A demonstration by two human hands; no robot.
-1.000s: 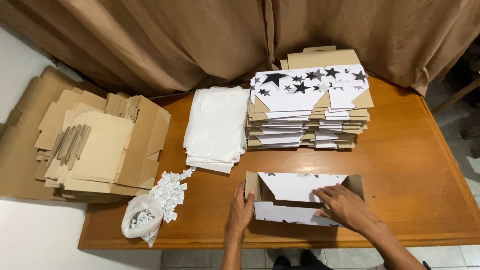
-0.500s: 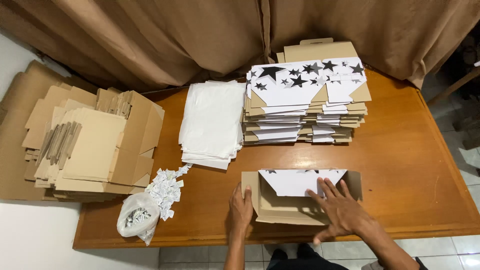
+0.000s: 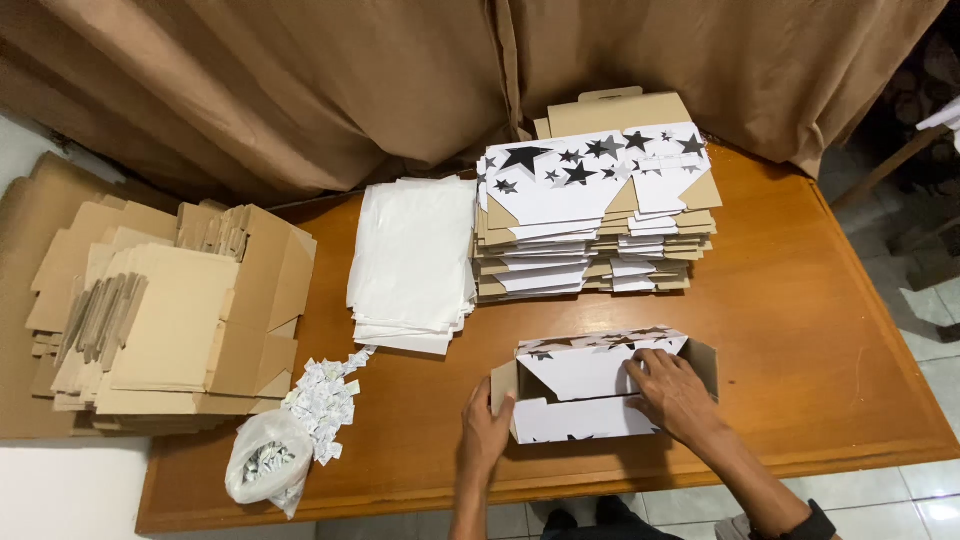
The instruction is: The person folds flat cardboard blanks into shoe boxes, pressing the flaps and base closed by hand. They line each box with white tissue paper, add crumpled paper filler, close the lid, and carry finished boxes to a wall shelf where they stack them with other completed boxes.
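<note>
A white cardboard box [image 3: 580, 392] with black stars stands half-folded on the wooden table [image 3: 820, 330] near its front edge. My left hand [image 3: 486, 432] holds the box's left end, thumb against the brown flap. My right hand [image 3: 673, 392] presses down on the box's top right panel, fingers spread over it. Behind the box sits a tall stack of flat star-printed box blanks [image 3: 595, 210].
A pile of white sheets [image 3: 412, 260] lies left of the stack. A clear plastic bag [image 3: 268, 470] with small white packets spilling out [image 3: 322, 400] rests at the table's front left. Folded brown cartons [image 3: 150, 320] are piled off the left edge. Brown curtains [image 3: 400, 80] hang behind.
The box has been raised from a flatter shape into a standing one. My right hand moved from the front panel up onto the top panel; my left hand stays at the left end.
</note>
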